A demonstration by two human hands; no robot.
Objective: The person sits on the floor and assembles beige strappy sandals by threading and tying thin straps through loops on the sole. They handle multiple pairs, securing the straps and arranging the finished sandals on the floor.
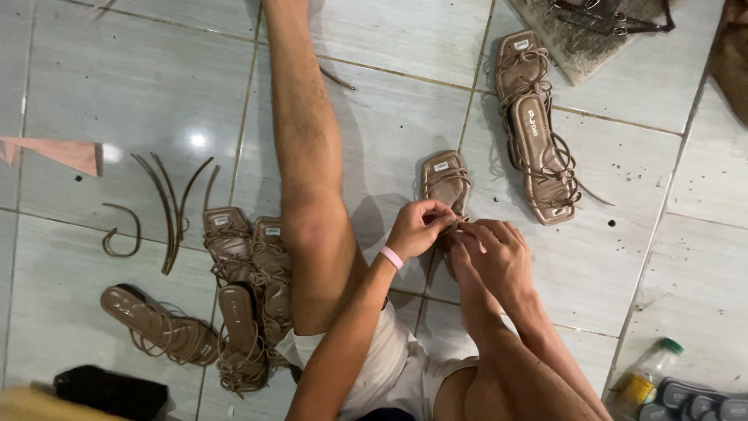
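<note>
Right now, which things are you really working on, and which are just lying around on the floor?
In hand:
- left hand and right hand, both pinching the thin straps
- tan strappy sandal under them

Lying about:
- pair of sandals beyond
- finished sandals left of the leg
- loose brown strips
- small bottle
- black cloth

pale glossy floor tiles [117,86] with dark grout lines. to the left, a pair of tan strappy sandals [249,257] lies side by side, with two more sandals [160,327] just beside and below them. loose brown straps [167,206] curve on the tile above, near a pink scrap [66,153]. a black object [109,390] sits at the bottom left. upper right, another sandal pair [538,129] lies beside a grey mat [580,39]. a small bottle with a green cap [647,374] stands bottom right
</note>
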